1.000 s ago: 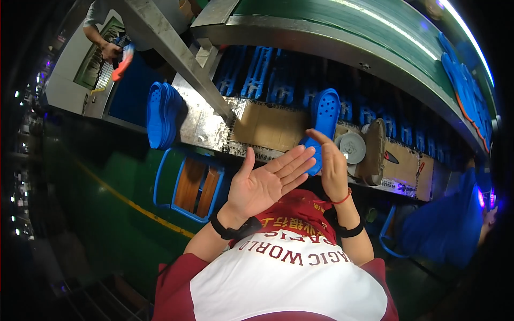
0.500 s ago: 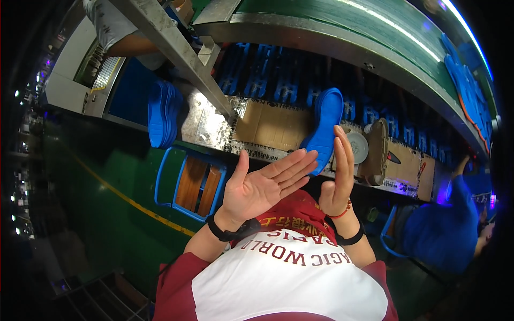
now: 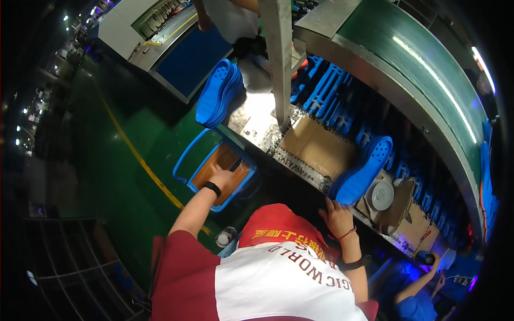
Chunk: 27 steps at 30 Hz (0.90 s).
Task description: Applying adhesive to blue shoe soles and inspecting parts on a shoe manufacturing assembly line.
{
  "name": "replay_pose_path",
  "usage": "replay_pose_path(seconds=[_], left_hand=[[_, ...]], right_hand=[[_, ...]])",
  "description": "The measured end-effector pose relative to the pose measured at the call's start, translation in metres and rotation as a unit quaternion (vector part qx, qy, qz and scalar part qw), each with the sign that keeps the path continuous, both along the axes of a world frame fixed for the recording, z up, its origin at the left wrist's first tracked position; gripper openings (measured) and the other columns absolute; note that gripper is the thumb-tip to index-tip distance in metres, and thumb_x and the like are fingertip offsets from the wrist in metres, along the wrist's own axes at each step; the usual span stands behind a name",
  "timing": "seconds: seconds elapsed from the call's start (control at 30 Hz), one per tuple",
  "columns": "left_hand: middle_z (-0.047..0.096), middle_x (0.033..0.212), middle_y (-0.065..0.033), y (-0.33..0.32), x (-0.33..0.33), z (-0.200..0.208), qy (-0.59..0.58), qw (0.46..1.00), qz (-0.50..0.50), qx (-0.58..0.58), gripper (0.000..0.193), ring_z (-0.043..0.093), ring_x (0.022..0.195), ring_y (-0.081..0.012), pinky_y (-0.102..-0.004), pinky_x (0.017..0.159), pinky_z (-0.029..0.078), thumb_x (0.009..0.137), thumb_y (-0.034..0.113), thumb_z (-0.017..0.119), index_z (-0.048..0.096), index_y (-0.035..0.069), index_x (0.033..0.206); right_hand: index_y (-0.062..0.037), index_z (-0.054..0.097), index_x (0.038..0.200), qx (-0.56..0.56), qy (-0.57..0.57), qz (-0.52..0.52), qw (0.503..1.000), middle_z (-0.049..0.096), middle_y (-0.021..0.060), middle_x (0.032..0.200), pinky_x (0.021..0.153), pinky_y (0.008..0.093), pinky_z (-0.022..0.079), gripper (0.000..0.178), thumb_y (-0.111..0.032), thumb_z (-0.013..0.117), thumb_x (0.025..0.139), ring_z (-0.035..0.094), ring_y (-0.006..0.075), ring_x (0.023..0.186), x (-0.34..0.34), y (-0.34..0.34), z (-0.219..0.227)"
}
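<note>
My left hand [image 3: 218, 180] reaches down to a blue-framed chair [image 3: 203, 175] with brown wooden slats. Its thumb and fingers close around a slat beside the dark gap in the seat. At the near edge of the bench [image 3: 316, 176], my right hand [image 3: 338, 216] lies with its fingers apart, fingertips by the heel end of some blue shoe soles [image 3: 361, 171]. Those soles are stacked and have small holes toward the toe. Whether the fingertips touch them I cannot tell. Another stack of blue soles [image 3: 218, 93] sits at the bench's far left end.
A metal post [image 3: 278, 64] rises from the bench. Cardboard [image 3: 316, 144] covers part of it, beside a white round dish [image 3: 382, 195]. A green conveyor [image 3: 407, 59] curves behind, above blue parts. A person in blue [image 3: 417, 305] is at the right; another stands beyond the post.
My hands were raised, palms showing, in front of my chest. Now the left has dropped to the chair and the right to the bench edge. The view has turned toward the left.
</note>
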State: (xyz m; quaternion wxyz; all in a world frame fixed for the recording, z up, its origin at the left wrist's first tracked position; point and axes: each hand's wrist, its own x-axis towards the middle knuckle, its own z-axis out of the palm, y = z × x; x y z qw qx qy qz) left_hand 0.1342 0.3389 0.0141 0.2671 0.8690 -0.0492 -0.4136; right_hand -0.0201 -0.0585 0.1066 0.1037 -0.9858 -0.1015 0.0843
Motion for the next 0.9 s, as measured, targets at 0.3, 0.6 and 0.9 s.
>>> replay_pose_path(seconds=[0.3,0.6,0.9], left_hand=[[0.022,0.155,-0.0212,0.142,0.117,-0.047,-0.057,0.663,0.651,-0.366,0.096,0.022,0.14,-0.0438,-0.0606,0.111,0.02,0.086,0.073,0.045,0.018,0.009,0.152],[0.046,0.139,-0.0215,0.144,0.168,-0.071,0.056,0.615,0.611,-0.496,0.062,0.046,0.127,-0.0364,-0.0575,0.104,0.041,0.088,0.028,0.071,0.042,0.001,0.136],[0.046,0.134,-0.0265,0.092,0.062,-0.053,-0.055,0.661,0.512,-0.545,0.067,0.05,0.123,-0.0344,-0.0457,0.107,0.044,0.092,0.026,0.067,0.036,-0.015,0.134]], right_hand=[[-0.0071,0.069,0.101,0.187,-0.002,-0.056,0.981,0.069,0.0115,0.085,0.068,0.04,0.052,0.017,-0.017,0.064,0.087,0.066,0.0317,0.075,-0.04,0.004,-0.02],[-0.0117,0.069,0.103,0.14,0.266,-0.217,0.929,0.07,0.0144,0.099,0.079,0.0421,0.055,0.027,-0.032,0.063,0.087,0.068,0.0334,0.089,-0.11,-0.029,-0.108],[-0.0044,0.068,0.107,0.193,0.277,-0.312,0.888,0.069,0.0195,0.103,0.089,0.0427,0.05,0.032,-0.03,0.059,0.091,0.064,0.0363,0.1,-0.142,-0.06,-0.129]])
